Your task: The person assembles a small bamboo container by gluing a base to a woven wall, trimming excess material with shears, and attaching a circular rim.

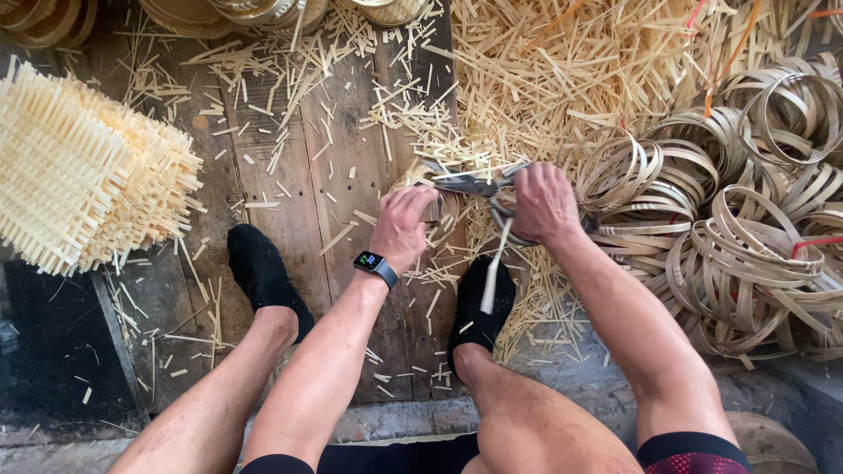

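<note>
My right hand (544,204) grips the handles of metal scissors (474,183), whose blades point left. My left hand (402,228), with a dark smartwatch (375,267) on the wrist, is closed around a small bamboo hoop (435,209) held at the blades. A pale bamboo strip (494,268) hangs down from under my right hand. Both hands hover above the wooden boards (299,202), between my two feet in black socks (263,272).
A stack of woven bamboo lattice mats (83,175) lies at the left. A big heap of bamboo rings (746,219) fills the right side. Cut bamboo slivers (544,70) litter the boards and pile up behind the hands. More rings (228,13) sit along the top edge.
</note>
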